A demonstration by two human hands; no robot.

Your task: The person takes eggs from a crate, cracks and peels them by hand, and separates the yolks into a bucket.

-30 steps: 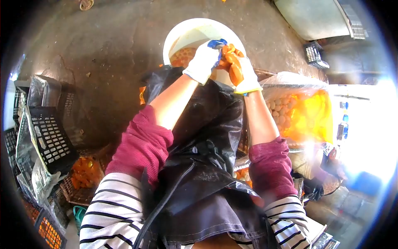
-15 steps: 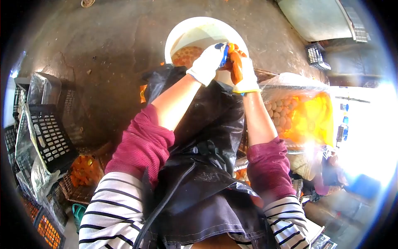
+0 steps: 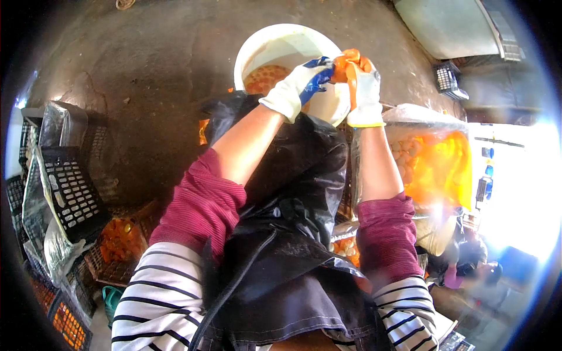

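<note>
Both hands meet over the right rim of a white bucket (image 3: 243, 55) with round orange pieces in liquid (image 3: 264, 77), which look like egg yolks. My left hand (image 3: 304, 85), in a white glove with blue coated fingers, has its fingers pinched together. My right hand (image 3: 358, 85) wears a white glove with orange coated fingers, curled closed at the left fingertips. What lies between the fingers is hidden, and the orange coating blends with it. A black apron (image 3: 293, 158) covers my lap, close behind the bucket.
Right of my lap, a plastic-lined crate (image 3: 410, 117) holds pale eggs (image 3: 403, 157) and a bright orange mass (image 3: 439, 169). Black crates (image 3: 73, 193) and a brown crate of orange pieces (image 3: 117, 243) stand left. Farther right is another person (image 3: 468, 257).
My right hand has moved right and slightly up, turning so its orange fingers show more. My left hand has rolled, showing its blue fingers, and shifted slightly right.
</note>
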